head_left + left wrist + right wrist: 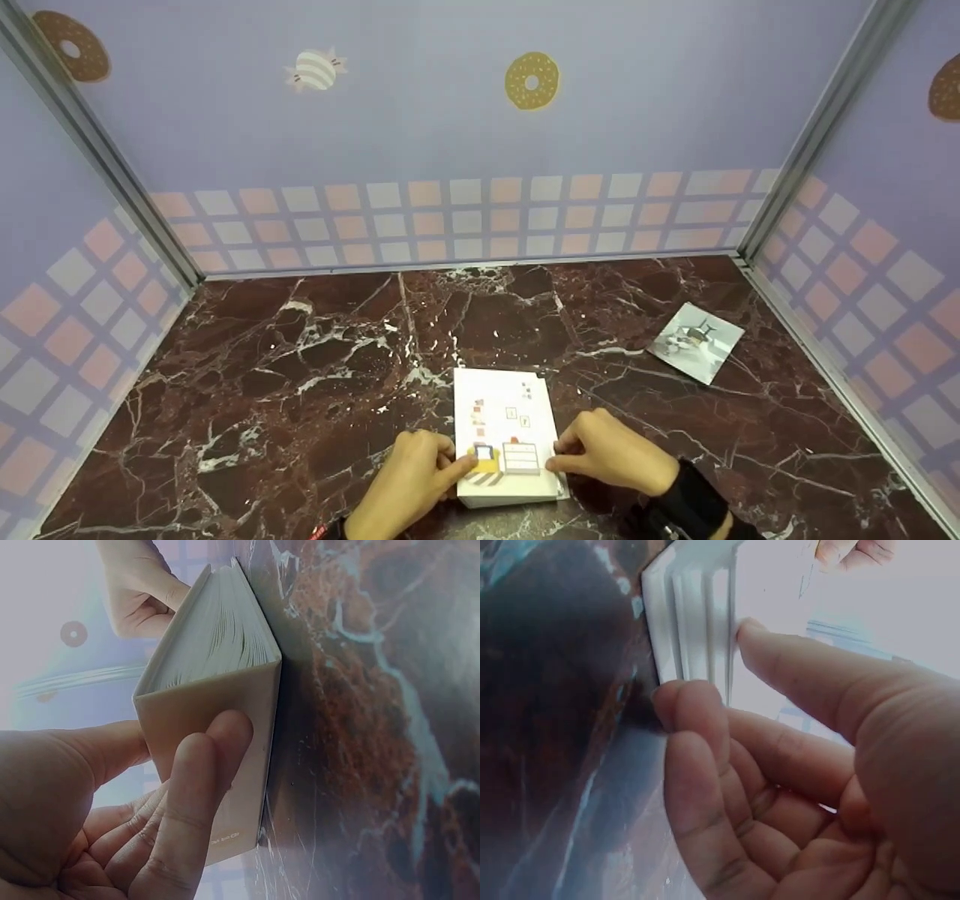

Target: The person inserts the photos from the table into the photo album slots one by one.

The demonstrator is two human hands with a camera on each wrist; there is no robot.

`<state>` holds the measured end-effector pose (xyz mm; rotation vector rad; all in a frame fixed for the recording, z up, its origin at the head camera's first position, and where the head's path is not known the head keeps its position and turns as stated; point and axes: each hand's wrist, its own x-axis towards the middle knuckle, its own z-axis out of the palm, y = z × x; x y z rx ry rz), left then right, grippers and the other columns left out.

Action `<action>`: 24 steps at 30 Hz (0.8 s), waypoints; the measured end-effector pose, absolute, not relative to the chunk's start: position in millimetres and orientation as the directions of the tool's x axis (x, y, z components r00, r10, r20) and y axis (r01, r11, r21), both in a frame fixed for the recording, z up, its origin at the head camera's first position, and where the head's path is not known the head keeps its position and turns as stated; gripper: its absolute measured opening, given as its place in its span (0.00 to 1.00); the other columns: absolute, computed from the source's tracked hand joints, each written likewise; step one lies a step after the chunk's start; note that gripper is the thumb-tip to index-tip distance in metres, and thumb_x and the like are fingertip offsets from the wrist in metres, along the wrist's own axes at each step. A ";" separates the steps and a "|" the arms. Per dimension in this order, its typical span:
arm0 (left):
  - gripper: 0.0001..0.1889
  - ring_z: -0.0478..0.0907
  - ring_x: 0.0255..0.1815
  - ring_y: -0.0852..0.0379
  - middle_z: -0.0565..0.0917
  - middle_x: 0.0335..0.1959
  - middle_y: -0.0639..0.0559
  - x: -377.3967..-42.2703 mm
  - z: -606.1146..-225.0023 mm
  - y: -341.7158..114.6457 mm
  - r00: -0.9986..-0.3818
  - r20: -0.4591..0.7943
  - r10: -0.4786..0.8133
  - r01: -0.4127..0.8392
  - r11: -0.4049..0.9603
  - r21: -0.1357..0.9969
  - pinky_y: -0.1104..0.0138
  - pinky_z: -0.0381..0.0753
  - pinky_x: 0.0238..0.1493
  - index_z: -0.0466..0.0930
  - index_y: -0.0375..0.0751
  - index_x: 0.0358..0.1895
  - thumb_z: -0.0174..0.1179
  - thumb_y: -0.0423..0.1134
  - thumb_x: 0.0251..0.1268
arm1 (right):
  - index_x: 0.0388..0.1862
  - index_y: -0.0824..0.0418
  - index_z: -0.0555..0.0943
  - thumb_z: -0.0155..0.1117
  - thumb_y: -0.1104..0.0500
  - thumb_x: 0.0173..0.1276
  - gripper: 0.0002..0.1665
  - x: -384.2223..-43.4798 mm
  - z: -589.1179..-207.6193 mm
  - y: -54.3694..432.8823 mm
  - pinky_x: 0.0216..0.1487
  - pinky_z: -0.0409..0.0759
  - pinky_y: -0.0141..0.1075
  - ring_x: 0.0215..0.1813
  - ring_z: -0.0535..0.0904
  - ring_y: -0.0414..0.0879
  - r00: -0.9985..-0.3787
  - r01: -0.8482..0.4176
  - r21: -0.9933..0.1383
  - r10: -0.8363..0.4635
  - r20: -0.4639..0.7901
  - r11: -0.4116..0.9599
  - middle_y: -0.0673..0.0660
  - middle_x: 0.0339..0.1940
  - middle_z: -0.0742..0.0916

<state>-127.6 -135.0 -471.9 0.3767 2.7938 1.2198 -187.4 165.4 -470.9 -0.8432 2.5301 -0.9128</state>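
Observation:
A thick white photo album [499,394], its cover printed with small drawings of furniture and frames, lies closed on the dark marbled table in front of me. My left hand [409,476] grips its left side, thumb on the cover and fingers against the spine [247,727]. On the opposite side, my right hand [615,454] holds the album's opening edge. In the right wrist view the right thumb touches the edge of the top cover, with fingertips by the page side [697,630]. Its many thin pages [217,630] show at one end in the left wrist view.
A loose glossy photo [696,343] lies tilted on the table [315,420] at the right, beyond the right hand. Purple panels [420,135] with pink and white squares wall in the back and both sides. A black band [690,499] wraps the right wrist.

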 end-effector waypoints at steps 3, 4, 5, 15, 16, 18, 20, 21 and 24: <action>0.13 0.74 0.12 0.70 0.84 0.14 0.59 -127.2 -470.5 -135.9 -0.970 0.029 0.241 0.186 0.661 0.727 0.75 0.73 0.14 0.89 0.43 0.27 0.72 0.44 0.70 | 0.35 0.54 0.93 0.74 0.46 0.72 0.14 -200.5 -468.9 176.0 0.21 0.73 0.26 0.18 0.73 0.33 -0.810 -0.387 -0.661 -0.580 -0.090 0.643 0.43 0.23 0.89; 0.13 0.74 0.12 0.69 0.84 0.14 0.59 -127.3 -470.1 -136.3 -0.970 0.030 0.240 0.186 0.663 0.725 0.75 0.73 0.14 0.89 0.43 0.27 0.72 0.45 0.70 | 0.40 0.55 0.94 0.73 0.46 0.73 0.14 -207.2 -467.6 182.8 0.22 0.78 0.27 0.18 0.74 0.34 -0.831 -0.371 -0.658 -0.550 -0.079 0.655 0.46 0.27 0.92; 0.14 0.74 0.12 0.69 0.84 0.14 0.59 -127.4 -469.7 -136.5 -0.970 0.034 0.241 0.190 0.663 0.724 0.74 0.73 0.14 0.88 0.44 0.27 0.72 0.45 0.70 | 0.44 0.55 0.93 0.73 0.46 0.74 0.14 -214.5 -466.2 191.6 0.26 0.82 0.28 0.21 0.77 0.35 -0.858 -0.356 -0.644 -0.510 -0.062 0.677 0.49 0.32 0.94; 0.14 0.74 0.08 0.68 0.82 0.12 0.56 -127.7 -469.2 -137.1 -0.973 0.019 0.228 0.170 0.663 0.729 0.71 0.73 0.09 0.88 0.44 0.29 0.69 0.46 0.74 | 0.43 0.75 0.87 0.67 0.47 0.77 0.28 -280.2 -457.8 319.2 0.38 0.86 0.61 0.35 0.86 0.71 -0.996 -0.051 -0.406 -0.016 0.088 0.912 0.78 0.39 0.89; 0.14 0.74 0.08 0.68 0.82 0.12 0.56 -127.8 -469.5 -136.8 -0.974 0.017 0.226 0.167 0.665 0.728 0.71 0.73 0.09 0.88 0.44 0.29 0.69 0.46 0.74 | 0.42 0.77 0.86 0.67 0.46 0.77 0.30 -284.0 -458.2 330.1 0.43 0.85 0.65 0.40 0.86 0.76 -0.997 -0.009 -0.385 0.023 0.080 0.923 0.82 0.43 0.88; 0.14 0.74 0.08 0.68 0.82 0.12 0.56 -127.8 -470.1 -136.2 -0.974 0.014 0.224 0.164 0.664 0.729 0.70 0.74 0.09 0.87 0.44 0.29 0.69 0.46 0.74 | 0.42 0.79 0.84 0.66 0.43 0.77 0.34 -289.5 -459.1 347.5 0.46 0.84 0.69 0.47 0.84 0.82 -0.995 0.077 -0.362 0.093 0.028 0.929 0.88 0.48 0.84; 0.14 0.74 0.08 0.68 0.82 0.12 0.57 -127.3 -470.7 -135.7 -0.974 0.012 0.226 0.162 0.661 0.732 0.70 0.75 0.09 0.87 0.44 0.29 0.69 0.46 0.74 | 0.45 0.82 0.82 0.65 0.43 0.76 0.37 -293.7 -460.9 359.4 0.49 0.83 0.71 0.52 0.82 0.85 -0.992 0.123 -0.340 0.128 -0.005 0.933 0.91 0.53 0.81; 0.14 0.74 0.08 0.68 0.82 0.12 0.57 -127.2 -471.0 -135.4 -0.974 0.014 0.227 0.165 0.660 0.733 0.69 0.75 0.09 0.87 0.44 0.29 0.69 0.45 0.74 | 0.46 0.84 0.81 0.64 0.42 0.76 0.39 -295.4 -462.0 363.6 0.49 0.83 0.71 0.53 0.81 0.86 -0.990 0.136 -0.330 0.136 -0.025 0.934 0.92 0.53 0.80; 0.14 0.73 0.07 0.68 0.82 0.11 0.57 -126.7 -471.7 -134.4 -0.973 0.021 0.231 0.172 0.654 0.737 0.68 0.76 0.09 0.87 0.44 0.28 0.69 0.45 0.74 | 0.51 0.88 0.78 0.64 0.42 0.77 0.42 -299.8 -465.9 369.4 0.51 0.83 0.71 0.54 0.80 0.86 -0.988 0.152 -0.313 0.144 -0.048 0.938 0.93 0.55 0.78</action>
